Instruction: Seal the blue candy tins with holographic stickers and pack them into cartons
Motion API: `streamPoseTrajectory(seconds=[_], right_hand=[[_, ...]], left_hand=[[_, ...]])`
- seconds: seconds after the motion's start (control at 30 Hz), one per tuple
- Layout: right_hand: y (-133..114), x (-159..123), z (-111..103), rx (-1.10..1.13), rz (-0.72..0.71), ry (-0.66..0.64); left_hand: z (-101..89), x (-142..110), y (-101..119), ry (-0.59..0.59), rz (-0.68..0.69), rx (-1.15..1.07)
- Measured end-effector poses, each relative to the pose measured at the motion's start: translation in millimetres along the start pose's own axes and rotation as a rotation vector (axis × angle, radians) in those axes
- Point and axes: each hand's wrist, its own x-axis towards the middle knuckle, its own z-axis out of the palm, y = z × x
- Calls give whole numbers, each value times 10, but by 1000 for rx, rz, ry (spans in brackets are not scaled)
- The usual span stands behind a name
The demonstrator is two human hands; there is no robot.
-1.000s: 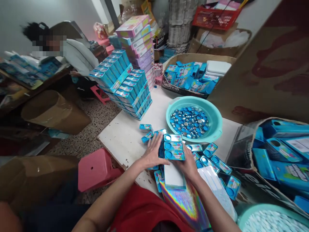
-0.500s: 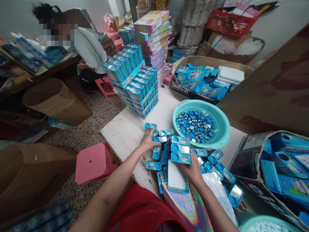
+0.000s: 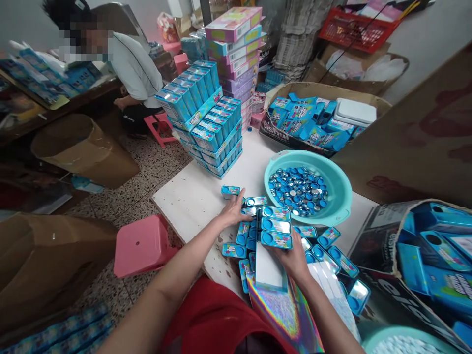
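- The left hand (image 3: 231, 212) is now moved from three oblong blue metal tins (image 3: 276, 240) to loose tins (image 3: 234, 250), grip spread.
- The three, in a white card tray (image 3: 270, 268), are touched by the right hand (image 3: 294, 256), grip hidden.

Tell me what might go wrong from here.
The left hand could nudge a loose tin over the nearby table edge. If the white tray beside the right hand tips, its three tins might slide. The tall stack of packed trays, also near an edge, could topple if bumped.
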Motion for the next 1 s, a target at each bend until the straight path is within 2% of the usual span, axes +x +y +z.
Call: streamPoseTrajectory(seconds=[0.1, 0.27, 0.4, 0.57, 0.8, 1.0], right_hand=[[7, -11, 0, 3, 23, -11], [11, -20, -1, 14, 62, -26], [1, -13, -5, 22, 48, -7], [5, -10, -1, 8, 40, -17], [27, -17, -6, 17, 28, -24], [10, 28, 0, 12, 39, -23]], left_hand=[[-103, -15, -111, -15, 137, 82], [-155, -103, -250, 94, 268, 339], [-187, -116, -383, 132, 422, 525], [-259, 46, -515, 235, 318, 571], [-255, 249, -425, 192, 142, 534], [-201, 271, -358, 158, 158, 494]])
